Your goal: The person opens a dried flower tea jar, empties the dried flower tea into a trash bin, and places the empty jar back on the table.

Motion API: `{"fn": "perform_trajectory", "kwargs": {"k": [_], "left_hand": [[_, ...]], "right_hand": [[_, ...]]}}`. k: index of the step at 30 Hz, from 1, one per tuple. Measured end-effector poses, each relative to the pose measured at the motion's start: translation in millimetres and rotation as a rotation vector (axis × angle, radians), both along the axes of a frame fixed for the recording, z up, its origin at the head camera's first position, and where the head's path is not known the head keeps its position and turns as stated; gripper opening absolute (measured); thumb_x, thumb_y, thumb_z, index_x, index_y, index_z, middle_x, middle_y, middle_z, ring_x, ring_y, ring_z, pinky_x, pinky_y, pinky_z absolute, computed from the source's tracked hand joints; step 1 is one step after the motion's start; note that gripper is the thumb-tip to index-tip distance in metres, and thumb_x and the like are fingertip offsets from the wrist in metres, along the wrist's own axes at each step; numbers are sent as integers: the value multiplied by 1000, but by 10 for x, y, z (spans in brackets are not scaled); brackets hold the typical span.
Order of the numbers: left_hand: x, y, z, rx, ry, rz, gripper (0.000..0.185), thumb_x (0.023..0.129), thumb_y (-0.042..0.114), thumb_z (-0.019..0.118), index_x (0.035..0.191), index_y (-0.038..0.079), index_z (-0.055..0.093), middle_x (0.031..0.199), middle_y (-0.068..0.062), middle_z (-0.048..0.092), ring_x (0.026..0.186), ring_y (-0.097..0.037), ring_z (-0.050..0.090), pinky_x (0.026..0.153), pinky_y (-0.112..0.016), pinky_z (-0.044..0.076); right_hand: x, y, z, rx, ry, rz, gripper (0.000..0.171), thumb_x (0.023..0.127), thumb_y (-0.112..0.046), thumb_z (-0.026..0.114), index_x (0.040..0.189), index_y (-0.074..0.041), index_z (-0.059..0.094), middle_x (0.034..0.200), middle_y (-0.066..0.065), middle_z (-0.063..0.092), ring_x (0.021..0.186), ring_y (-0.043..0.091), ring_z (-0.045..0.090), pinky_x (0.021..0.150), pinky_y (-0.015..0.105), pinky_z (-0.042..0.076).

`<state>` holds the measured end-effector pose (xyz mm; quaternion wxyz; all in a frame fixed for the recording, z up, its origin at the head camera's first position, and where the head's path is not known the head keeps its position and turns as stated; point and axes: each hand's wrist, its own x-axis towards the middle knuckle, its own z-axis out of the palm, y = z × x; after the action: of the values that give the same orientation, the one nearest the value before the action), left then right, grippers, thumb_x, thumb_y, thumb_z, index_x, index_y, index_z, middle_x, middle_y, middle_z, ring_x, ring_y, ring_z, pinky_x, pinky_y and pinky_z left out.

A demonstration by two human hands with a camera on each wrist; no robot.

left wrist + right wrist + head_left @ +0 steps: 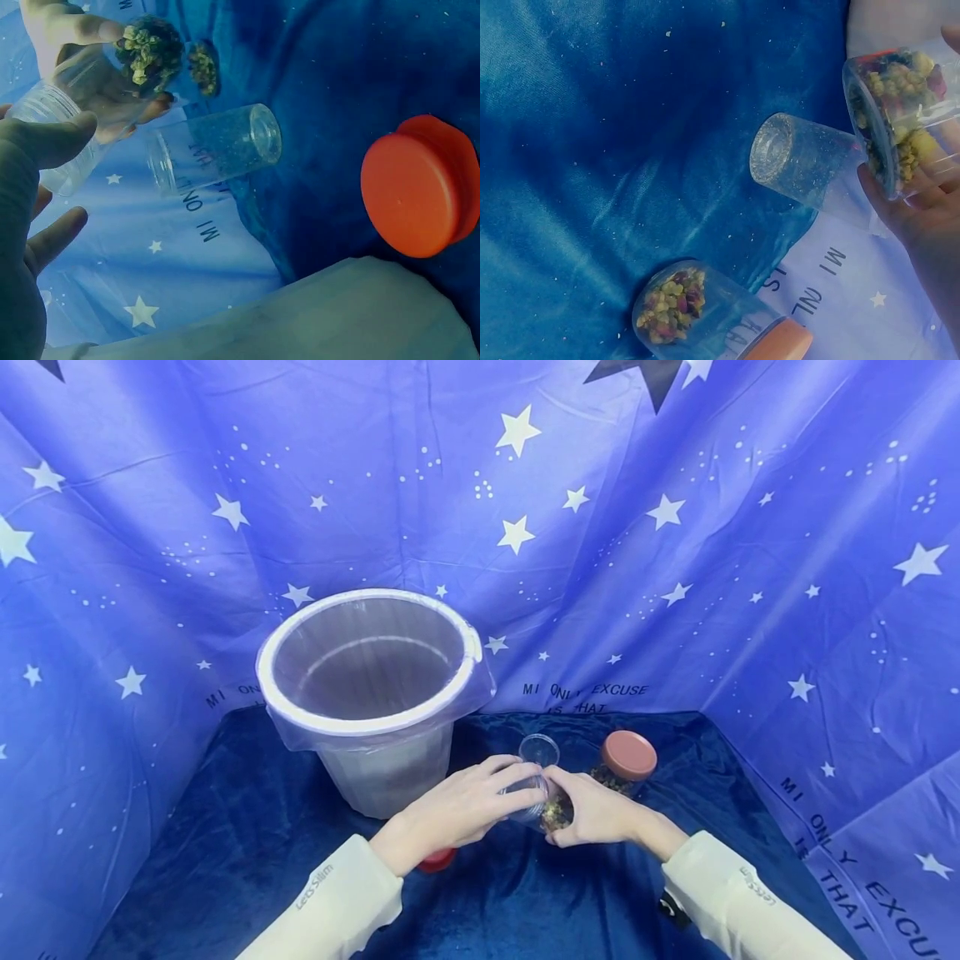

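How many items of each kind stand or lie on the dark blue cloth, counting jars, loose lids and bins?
Clear plastic jars: 3 (held jar, empty jar, lidded jar)
Loose red lids: 1
White lined bins: 1
Total: 5

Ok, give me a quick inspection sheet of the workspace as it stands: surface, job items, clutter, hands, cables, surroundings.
Surface: dark blue velvet cloth, wrinkled.
Job's things: clear jar with dried flower buds at its bottom, held tilted between both hands, no lid on it.
Clutter: empty clear jar standing open; capped jar of dried buds with a pinkish lid; loose red lid lying on the cloth; white bucket lined with a clear bag.
Hands: left hand grips the held jar's mouth end; right hand holds its base end.
Cables: nothing seen.
Surroundings: blue star-printed backdrop on three sides.
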<state>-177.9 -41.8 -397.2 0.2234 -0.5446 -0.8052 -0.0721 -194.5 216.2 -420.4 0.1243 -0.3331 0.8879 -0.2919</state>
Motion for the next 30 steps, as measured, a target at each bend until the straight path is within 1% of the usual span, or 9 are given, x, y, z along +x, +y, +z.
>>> {"fn": "perform_trajectory", "kwargs": {"k": [2, 7, 11, 15, 19, 25, 30], "left_hand": [[-5, 4, -11, 21, 3, 4, 54, 86, 17, 75, 135, 22, 53, 140, -3, 53, 126, -22, 53, 100, -30, 52], [-7, 15, -46, 123, -51, 27, 57, 81, 33, 80, 132, 21, 57, 132, -5, 58, 114, -22, 60, 84, -31, 58], [-1, 24, -69, 172, -77, 79, 59, 79, 39, 81, 130, 21, 60, 124, -4, 61, 102, -19, 63, 72, -29, 59], [17, 49, -76, 187, -115, 155, 61, 77, 46, 80, 129, 22, 61, 116, -2, 62, 90, -16, 64, 66, -27, 57], [49, 96, -75, 220, -191, 235, 60, 75, 52, 80, 124, 22, 63, 106, 0, 64, 84, -14, 66, 63, -28, 56], [77, 149, -70, 238, -297, 368, 58, 75, 61, 75, 117, 21, 65, 93, -1, 65, 65, -15, 64, 54, -27, 51], [88, 195, -55, 251, -383, 443, 57, 75, 64, 72, 110, 20, 66, 86, -1, 66, 65, -15, 64, 54, -26, 51]], "right_hand": [[4, 0, 7, 0, 3, -1, 59, 71, -22, 82, 121, -20, 50, 99, -9, 66, 85, 2, 61, 77, 26, 52], [14, -5, 19, 22, 11, -26, 63, 70, -23, 83, 125, -21, 51, 98, -9, 64, 84, 3, 60, 74, 25, 52], [16, -21, 20, 34, 17, -37, 64, 70, -24, 83, 126, -20, 51, 99, -8, 64, 84, 4, 61, 73, 24, 52], [18, -31, 19, 53, 44, -40, 65, 70, -26, 83, 126, -19, 51, 100, -8, 65, 84, 4, 60, 74, 23, 51], [19, -35, 10, 68, 77, -42, 65, 69, -26, 83, 126, -19, 52, 100, -9, 65, 86, 4, 60, 76, 23, 50], [11, -40, -11, 79, 100, -44, 66, 68, -27, 84, 125, -21, 52, 100, -14, 65, 89, 3, 60, 79, 24, 50], [15, -37, -23, 77, 116, -41, 65, 67, -28, 83, 124, -21, 52, 98, -14, 64, 88, 2, 60, 78, 24, 50]]}}
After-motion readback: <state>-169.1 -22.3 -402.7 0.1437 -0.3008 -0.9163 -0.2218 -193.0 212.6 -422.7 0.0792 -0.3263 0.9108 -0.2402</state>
